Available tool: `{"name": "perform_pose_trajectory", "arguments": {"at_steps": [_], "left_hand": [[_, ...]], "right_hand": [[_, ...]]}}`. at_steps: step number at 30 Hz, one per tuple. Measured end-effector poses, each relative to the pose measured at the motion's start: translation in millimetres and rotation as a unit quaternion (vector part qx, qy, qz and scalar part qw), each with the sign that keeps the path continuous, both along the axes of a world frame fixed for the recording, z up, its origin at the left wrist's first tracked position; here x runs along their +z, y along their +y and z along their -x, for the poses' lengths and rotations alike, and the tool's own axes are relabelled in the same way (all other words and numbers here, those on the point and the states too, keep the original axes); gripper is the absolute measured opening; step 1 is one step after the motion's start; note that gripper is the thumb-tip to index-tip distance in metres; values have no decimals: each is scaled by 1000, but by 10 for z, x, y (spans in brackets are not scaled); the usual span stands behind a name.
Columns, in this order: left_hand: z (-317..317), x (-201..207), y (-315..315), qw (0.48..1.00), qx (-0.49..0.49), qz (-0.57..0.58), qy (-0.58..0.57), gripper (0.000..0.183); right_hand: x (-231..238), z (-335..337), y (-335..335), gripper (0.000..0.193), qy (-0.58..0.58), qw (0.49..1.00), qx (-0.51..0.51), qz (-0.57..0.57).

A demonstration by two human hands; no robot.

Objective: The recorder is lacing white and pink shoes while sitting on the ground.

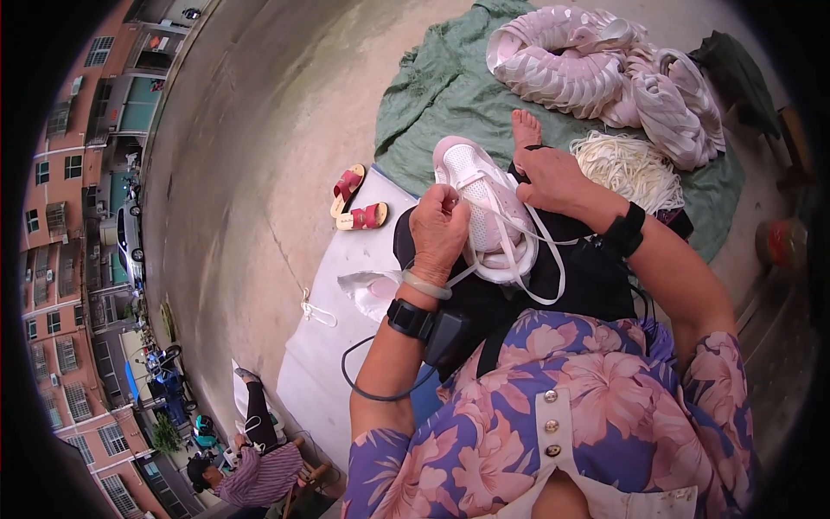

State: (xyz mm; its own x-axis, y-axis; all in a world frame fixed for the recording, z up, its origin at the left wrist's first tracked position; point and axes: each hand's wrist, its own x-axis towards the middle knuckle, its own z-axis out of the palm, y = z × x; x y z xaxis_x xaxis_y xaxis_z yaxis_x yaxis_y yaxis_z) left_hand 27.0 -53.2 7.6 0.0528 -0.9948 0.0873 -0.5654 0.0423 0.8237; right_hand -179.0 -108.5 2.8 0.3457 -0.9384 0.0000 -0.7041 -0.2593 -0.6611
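Note:
A pale pink and white sneaker [477, 177] rests on my lap, toe pointing away. My left hand [438, 232] pinches a white shoelace [527, 259] at the shoe's near end, and loops of the lace hang over my dark trousers. My right hand [553, 177] grips the shoe's right side and steadies it. Both wrists carry black bands, and a pale bangle sits on the left wrist.
A heap of pink sneakers [605, 73] and a bundle of white laces [627, 166] lie on a green cloth [441, 95] ahead. Red sandals [357, 201] sit on the concrete to the left. A white sheet [346, 294] spreads beside me. Another person [255, 463] sits at lower left.

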Motion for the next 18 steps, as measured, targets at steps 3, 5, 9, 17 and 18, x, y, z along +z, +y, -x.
{"name": "perform_pose_trajectory", "arguments": {"at_steps": [3,5,9,17,18], "left_hand": [[4,-46,-2,1000,-7,26,-9,10],[25,-49,1,999,-12,38,-24,10],[-25,-72,10,998,-11,47,-37,11],[320,440,261,917,-234,272,-176,26],[359,427,316,889,-298,304,-167,30]], "right_hand": [[63,-52,-91,16,99,988,120,11],[166,-76,-159,23,178,960,145,-159],[247,-155,113,20,213,966,134,-57],[-64,308,263,15,14,998,-59,-11],[-92,318,280,15,15,998,-58,-10]]}}
